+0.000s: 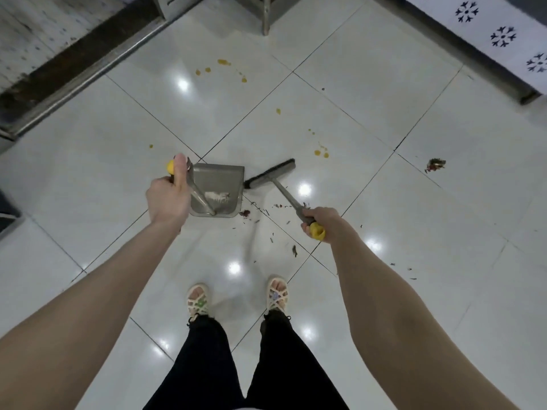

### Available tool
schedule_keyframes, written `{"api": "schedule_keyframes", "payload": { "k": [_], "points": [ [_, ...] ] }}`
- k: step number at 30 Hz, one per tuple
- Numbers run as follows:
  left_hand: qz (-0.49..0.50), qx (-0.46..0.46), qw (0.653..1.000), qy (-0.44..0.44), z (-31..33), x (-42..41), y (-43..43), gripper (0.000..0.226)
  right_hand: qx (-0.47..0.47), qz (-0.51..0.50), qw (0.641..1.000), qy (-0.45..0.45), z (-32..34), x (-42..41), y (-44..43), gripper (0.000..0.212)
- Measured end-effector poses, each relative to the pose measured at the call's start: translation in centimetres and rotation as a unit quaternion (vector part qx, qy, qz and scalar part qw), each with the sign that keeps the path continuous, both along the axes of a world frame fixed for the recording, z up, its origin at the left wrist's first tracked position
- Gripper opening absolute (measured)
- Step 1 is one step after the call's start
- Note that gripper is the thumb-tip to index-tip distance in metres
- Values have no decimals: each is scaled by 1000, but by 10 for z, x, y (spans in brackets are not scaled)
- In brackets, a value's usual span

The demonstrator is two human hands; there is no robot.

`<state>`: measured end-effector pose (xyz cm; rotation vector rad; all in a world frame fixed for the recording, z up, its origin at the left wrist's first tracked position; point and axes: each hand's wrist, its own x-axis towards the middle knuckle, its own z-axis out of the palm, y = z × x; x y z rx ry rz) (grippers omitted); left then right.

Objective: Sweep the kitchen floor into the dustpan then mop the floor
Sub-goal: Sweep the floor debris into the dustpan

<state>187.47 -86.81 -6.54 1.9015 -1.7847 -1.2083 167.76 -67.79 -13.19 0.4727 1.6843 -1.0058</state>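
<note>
My left hand [168, 196] grips the yellow-tipped handle of a grey dustpan [220, 187] standing on the white tiled floor [88, 161]. White scraps lie inside the pan. My right hand [318, 221] grips the yellow-ended grey handle of a broom [270, 174], whose black bristle head rests on the floor just right of the pan. Dark crumbs [266, 216] are scattered between the pan and my right hand. A small pile of debris [435, 165] lies further right. Yellow spill spots [321, 152] dot the tiles beyond the broom.
More yellow drops [223, 63] lie further ahead. A metal-edged threshold [80, 69] runs along the upper left, a metal leg [266, 16] stands at the top, and a patterned white surface [500, 37] is at the upper right. My sandalled feet [236, 297] are below.
</note>
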Motion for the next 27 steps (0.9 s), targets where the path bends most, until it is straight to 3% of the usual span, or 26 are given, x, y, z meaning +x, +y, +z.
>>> {"api": "schedule_keyframes", "payload": {
  "k": [3,8,15,21,27],
  "points": [
    [13,11,1000,6,-2,-15,29,97,28,3,1000,-9,4,-12,44,12],
    [12,18,1000,13,1,-36,73,83,53,-25,998,-19,20,-25,116,14],
    [28,49,998,29,5,-39,109,81,58,-54,997,15,47,-29,179,13],
    [55,65,995,59,8,-27,115,76,44,-37,998,34,60,-23,193,14],
    [47,58,995,62,17,-4,110,76,1,-3,999,34,56,-8,142,12]
  ]
}}
